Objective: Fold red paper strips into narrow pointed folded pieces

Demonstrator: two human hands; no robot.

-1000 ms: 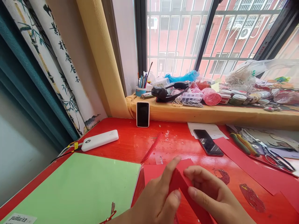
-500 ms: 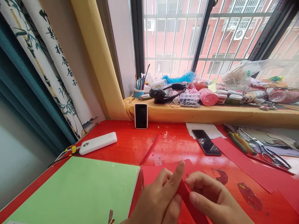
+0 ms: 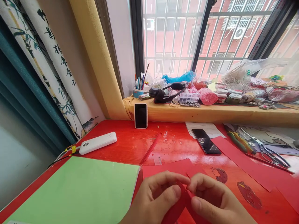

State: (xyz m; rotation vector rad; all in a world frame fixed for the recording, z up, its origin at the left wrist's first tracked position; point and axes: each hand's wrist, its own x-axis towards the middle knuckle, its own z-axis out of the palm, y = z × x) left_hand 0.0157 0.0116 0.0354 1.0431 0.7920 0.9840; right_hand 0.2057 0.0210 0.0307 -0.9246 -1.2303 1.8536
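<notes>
Red paper strip (image 3: 184,202) pinched between both hands' fingers (image 3: 163,180), fingertips meeting, above red table (image 3: 130,143)

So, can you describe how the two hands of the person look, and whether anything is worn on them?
Both hands are bare. The left hand and the right hand show no glove, ring or bracelet on the parts in view. The fingers have short, plain nails with no polish. No sleeve or watch shows, because the picture's lower edge cuts off both hands near the wrists.
</notes>
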